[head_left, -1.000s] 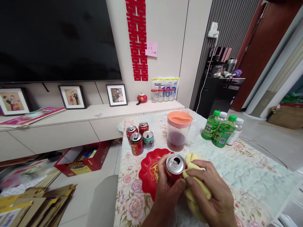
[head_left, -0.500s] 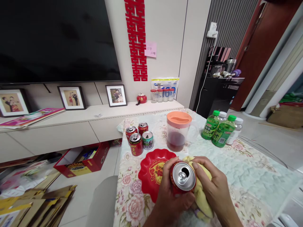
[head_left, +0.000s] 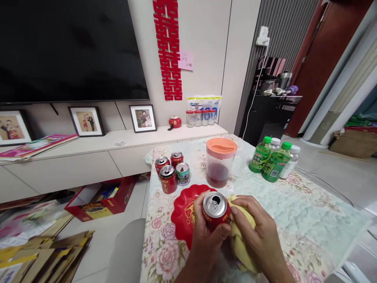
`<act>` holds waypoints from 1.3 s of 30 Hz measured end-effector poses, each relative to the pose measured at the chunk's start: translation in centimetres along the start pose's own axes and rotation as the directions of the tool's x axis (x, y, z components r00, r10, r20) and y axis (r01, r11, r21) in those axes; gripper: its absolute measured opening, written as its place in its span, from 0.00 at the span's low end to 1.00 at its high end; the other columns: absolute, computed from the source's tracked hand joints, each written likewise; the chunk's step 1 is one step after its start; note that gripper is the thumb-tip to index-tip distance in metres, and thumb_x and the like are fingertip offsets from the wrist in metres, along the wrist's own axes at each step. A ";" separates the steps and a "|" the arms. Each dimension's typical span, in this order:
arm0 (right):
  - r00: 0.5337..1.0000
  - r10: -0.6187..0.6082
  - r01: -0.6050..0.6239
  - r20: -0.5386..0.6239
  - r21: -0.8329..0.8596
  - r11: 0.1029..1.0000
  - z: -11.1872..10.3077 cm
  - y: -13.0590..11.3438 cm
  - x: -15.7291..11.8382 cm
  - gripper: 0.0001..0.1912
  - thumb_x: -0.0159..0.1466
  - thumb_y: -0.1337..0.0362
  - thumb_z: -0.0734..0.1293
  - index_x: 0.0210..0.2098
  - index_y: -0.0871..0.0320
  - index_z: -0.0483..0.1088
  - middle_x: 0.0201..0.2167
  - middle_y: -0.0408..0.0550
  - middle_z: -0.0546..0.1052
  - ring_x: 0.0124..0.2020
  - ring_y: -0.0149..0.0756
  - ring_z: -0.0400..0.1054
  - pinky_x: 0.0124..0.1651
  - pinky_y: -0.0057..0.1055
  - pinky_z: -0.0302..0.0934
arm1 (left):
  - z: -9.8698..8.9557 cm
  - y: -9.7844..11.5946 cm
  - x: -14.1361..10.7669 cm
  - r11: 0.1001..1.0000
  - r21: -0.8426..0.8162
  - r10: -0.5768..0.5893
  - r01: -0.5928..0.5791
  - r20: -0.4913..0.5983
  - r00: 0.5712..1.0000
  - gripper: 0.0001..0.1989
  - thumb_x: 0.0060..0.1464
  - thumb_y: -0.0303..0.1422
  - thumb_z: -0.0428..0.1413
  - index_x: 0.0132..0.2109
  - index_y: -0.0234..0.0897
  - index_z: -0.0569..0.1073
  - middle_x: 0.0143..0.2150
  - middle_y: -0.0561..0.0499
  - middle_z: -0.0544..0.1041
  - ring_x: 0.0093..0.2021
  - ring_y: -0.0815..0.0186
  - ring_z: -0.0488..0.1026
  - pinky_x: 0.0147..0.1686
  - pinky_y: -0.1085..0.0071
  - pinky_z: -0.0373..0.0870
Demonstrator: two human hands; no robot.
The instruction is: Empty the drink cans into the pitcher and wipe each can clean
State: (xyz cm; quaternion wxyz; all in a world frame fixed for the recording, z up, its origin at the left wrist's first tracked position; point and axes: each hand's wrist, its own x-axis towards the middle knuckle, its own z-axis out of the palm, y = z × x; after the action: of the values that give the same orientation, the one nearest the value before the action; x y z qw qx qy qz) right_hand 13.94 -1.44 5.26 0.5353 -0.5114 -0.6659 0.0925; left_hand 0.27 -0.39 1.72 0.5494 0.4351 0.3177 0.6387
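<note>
Forearms (head_left: 194, 265) converge; left hand (head_left: 204, 236) wraps red can (head_left: 216, 220), right hand (head_left: 259, 230) clutches yellow cloth (head_left: 240, 247) against its right side; long axis roughly upright, opened top (head_left: 215, 204) up.

Bare left hand (head_left: 206, 240) is wrapped in a snug curled grip, thumb bent across the front. Bare right hand (head_left: 257, 230) sits just beside it, kinda clenched, thumb aimed leftish. Both bare forearms (head_left: 279, 268) angle up from below.
</note>
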 end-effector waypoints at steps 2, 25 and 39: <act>0.998 -0.054 0.053 -0.042 -0.020 0.998 -0.4 -0.6 -0.1 0.05 0.69 0.62 0.67 0.39 0.52 0.76 0.39 0.46 0.80 0.42 0.36 0.76 0.44 0.29 0.69 | 0.0 -0.2 -0.1 0.999 -0.021 -0.035 0.036 0.018 0.999 0.36 0.45 0.48 0.71 0.56 0.44 0.65 0.51 0.46 0.77 0.51 0.51 0.76 0.53 0.56 0.73; 0.957 -0.284 0.279 -0.055 -0.096 0.956 -0.8 -2.0 0.2 0.05 0.66 0.68 0.68 0.37 0.53 0.78 0.38 0.51 0.78 0.41 0.39 0.75 0.38 0.32 0.71 | 0.0 0.2 0.3 0.997 -0.031 -0.068 0.068 0.029 0.997 0.34 0.50 0.47 0.68 0.59 0.44 0.64 0.53 0.45 0.77 0.53 0.51 0.77 0.53 0.57 0.73; 0.988 0.154 -0.150 -0.028 0.097 0.984 -0.6 1.0 0.5 0.11 0.69 0.56 0.66 0.35 0.53 0.76 0.36 0.44 0.80 0.38 0.36 0.75 0.42 0.29 0.68 | -0.5 -0.6 -0.3 0.998 -0.044 0.050 -0.043 0.167 0.985 0.34 0.49 0.44 0.70 0.60 0.47 0.66 0.57 0.48 0.73 0.55 0.55 0.74 0.56 0.60 0.71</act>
State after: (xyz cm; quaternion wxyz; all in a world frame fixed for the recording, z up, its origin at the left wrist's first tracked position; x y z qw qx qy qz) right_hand 15.06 -0.85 5.20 0.5620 -0.5364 -0.6101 0.1552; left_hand 0.08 -0.50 0.91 0.5678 0.4836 0.2472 0.6185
